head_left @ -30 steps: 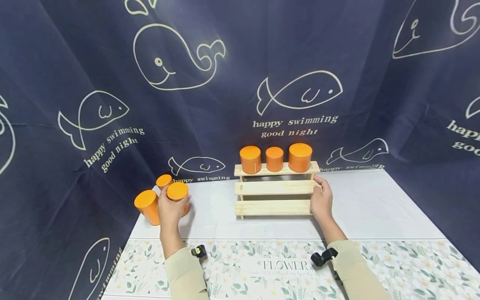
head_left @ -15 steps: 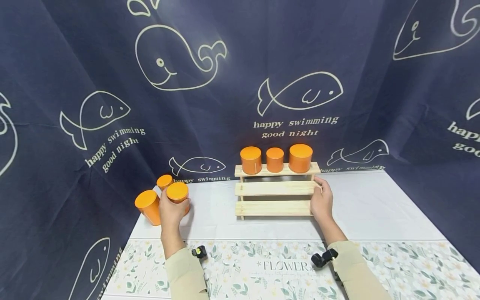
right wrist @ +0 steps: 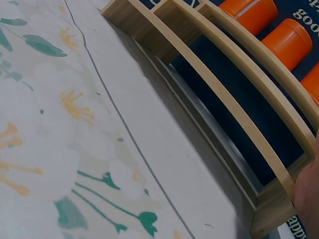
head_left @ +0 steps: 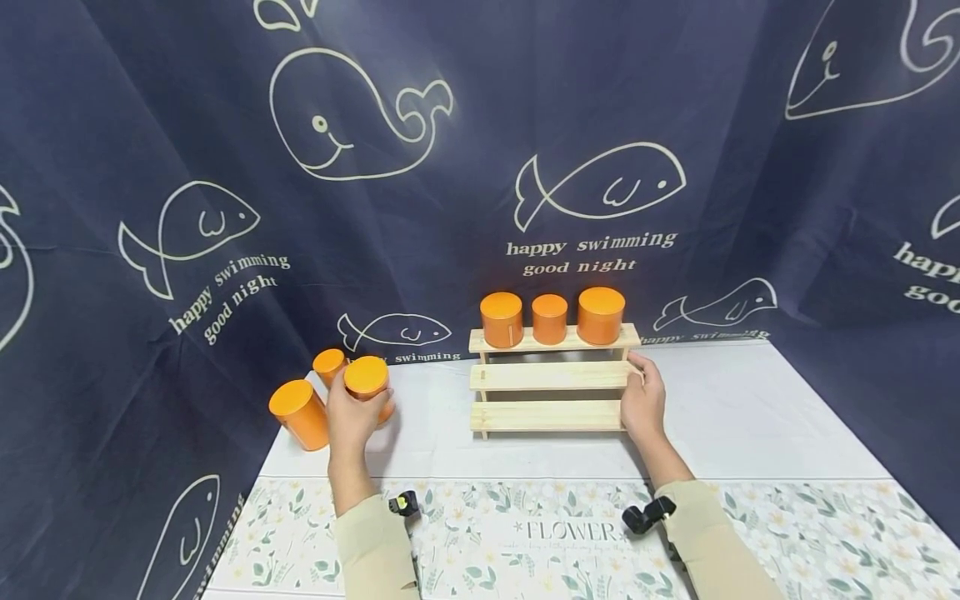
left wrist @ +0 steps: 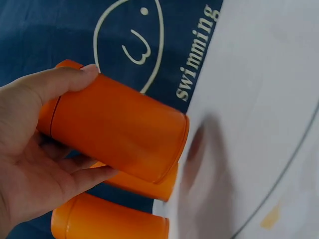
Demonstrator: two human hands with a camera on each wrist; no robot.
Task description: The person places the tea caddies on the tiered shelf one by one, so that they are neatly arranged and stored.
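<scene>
My left hand [head_left: 350,423] grips a lidded orange canister [head_left: 367,379] near its top, at the table's left side. In the left wrist view the thumb and fingers lie on either side of this canister [left wrist: 119,127], and its base looks slightly raised above its shadow. Holding the right end of a three-tier wooden display shelf [head_left: 551,376] is my right hand [head_left: 643,402]; only a sliver of it enters the right wrist view. Along the top tier stand a left canister [head_left: 501,322], a smaller middle one [head_left: 550,320] and a wide right one [head_left: 601,317], all orange.
Left of the held canister stands a large orange canister [head_left: 298,412], with a smaller orange canister [head_left: 328,363] behind it. A dark blue curtain [head_left: 480,125] with whale and fish drawings backs the white table [head_left: 431,408]. A floral mat [head_left: 525,533] covers the front.
My left hand has shifted a little right and upward in view with the canister, away from the large canister beside it. My right hand and the shelf have stayed put.
</scene>
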